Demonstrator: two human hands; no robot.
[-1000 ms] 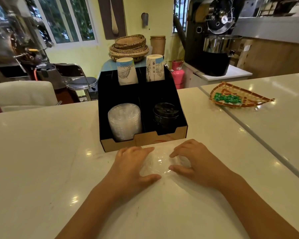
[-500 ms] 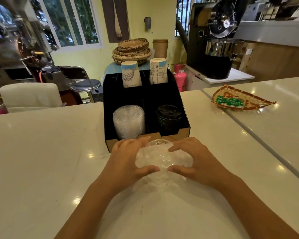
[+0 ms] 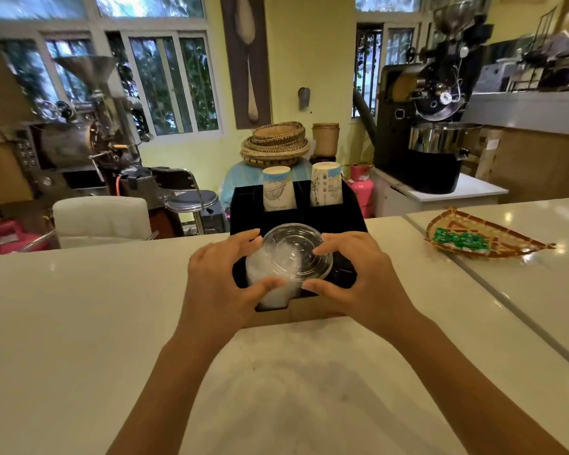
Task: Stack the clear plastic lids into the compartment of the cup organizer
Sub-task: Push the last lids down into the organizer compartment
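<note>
A clear plastic lid (image 3: pixel 301 249) hangs above the front of the black cup organizer (image 3: pixel 329 218), held between both hands. My left hand (image 3: pixel 220 280) grips its left edge and my right hand (image 3: pixel 355 277) its right edge. Under the lid, in the organizer's front left compartment, stands a pile of clear lids (image 3: pixel 273 290), partly hidden by my left thumb. The front right compartment is mostly covered by my right hand. Two paper cup stacks (image 3: pixel 276 188) stand upside down in the rear compartments.
The organizer rests on a white counter (image 3: pixel 79 323). A woven tray with green packets (image 3: pixel 473 241) lies at the right. Beyond the counter are a white chair (image 3: pixel 102 218), stacked baskets (image 3: pixel 275 144) and a coffee roaster (image 3: pixel 431 126).
Both hands picked the clear lid up from the counter and carried it up and forward, from in front of the organizer to above its front compartments.
</note>
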